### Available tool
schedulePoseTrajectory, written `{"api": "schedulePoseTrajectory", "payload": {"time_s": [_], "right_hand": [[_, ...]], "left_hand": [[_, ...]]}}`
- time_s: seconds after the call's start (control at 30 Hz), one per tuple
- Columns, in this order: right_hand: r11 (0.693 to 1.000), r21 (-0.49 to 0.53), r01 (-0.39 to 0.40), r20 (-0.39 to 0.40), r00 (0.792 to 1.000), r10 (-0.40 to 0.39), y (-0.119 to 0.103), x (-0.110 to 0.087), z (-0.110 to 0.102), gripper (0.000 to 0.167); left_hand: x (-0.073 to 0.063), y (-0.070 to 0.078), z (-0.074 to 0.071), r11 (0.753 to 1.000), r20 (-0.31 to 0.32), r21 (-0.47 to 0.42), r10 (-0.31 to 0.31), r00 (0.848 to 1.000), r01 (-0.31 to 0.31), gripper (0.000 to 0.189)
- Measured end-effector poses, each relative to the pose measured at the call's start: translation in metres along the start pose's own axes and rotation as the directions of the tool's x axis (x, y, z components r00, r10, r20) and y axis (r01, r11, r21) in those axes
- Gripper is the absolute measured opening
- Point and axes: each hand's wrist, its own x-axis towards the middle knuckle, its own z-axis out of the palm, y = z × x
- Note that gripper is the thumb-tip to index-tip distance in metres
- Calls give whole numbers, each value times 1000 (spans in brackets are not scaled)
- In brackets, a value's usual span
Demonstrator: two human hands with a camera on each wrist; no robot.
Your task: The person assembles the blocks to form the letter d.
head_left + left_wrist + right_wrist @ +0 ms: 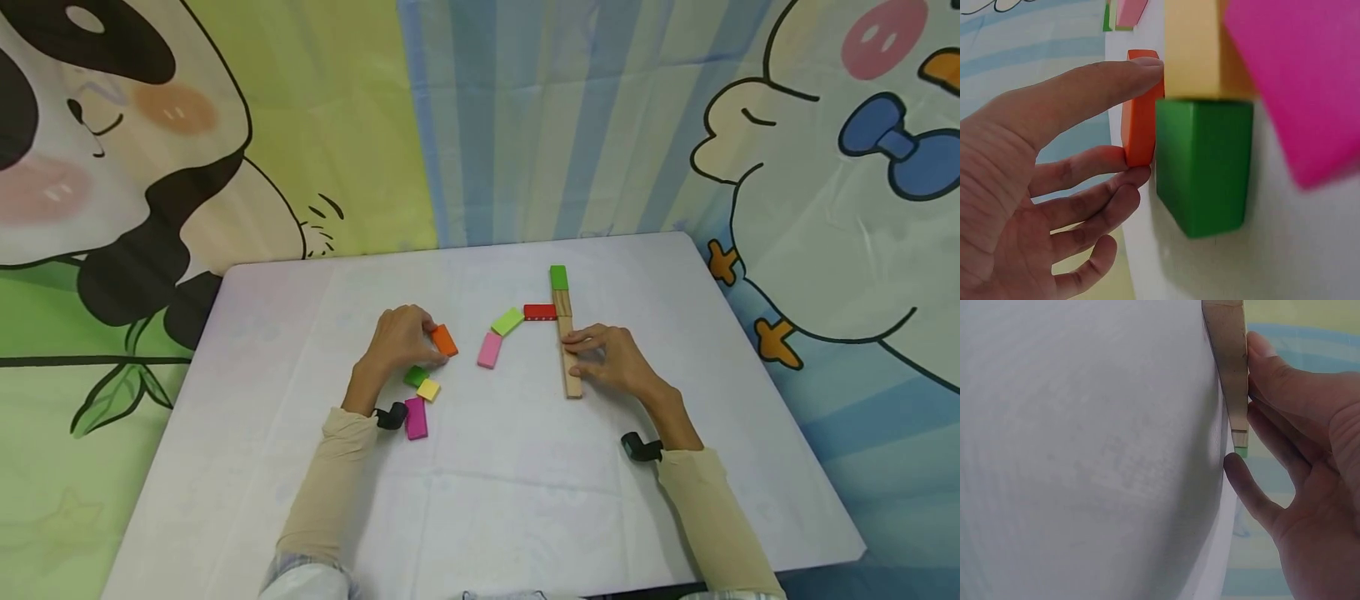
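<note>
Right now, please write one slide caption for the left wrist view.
A left hand pinches an orange rectangular block near a green rectangular block, a yellow block and a magenta rectangular block.

Left sleeve (321, 487): plain beige, creased, gathered at the wrist.
Left hand (401, 337): bare, beyond the left sleeve's wrist end.
Left wrist camera (392, 416): small, black, rounded casing, beside that same end.
Under-layer (303, 577): white and pale grey, possibly checked, though cut off by the frame; adjoins the left sleeve's elbow end.
Right sleeve (712, 517): matching beige, right of the left sleeve.
Right hand (618, 360): bare, likewise right of it.
Right wrist camera (641, 448): black, angular, same side.
</note>
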Motion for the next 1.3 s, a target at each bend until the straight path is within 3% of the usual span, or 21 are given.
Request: {"api": "schedulePoseTrajectory", "payload": {"time_s": [0.63, 0.87, 1.3], "right_hand": [[1000, -23, 1, 5, 1000, -1, -1, 0, 0, 45], [1000, -25, -8, 8, 1000, 8, -1, 1, -1, 45], [1000, -3, -10, 3, 1000, 10, 2, 2, 0, 44]], "left_hand": [[-36, 33, 23, 989, -5, 52, 138, 990, -138, 49], [-48, 40, 27, 990, 12, 40, 131, 991, -132, 53], [-62, 46, 31, 989, -38, 44, 143, 989, -141, 56]]}}
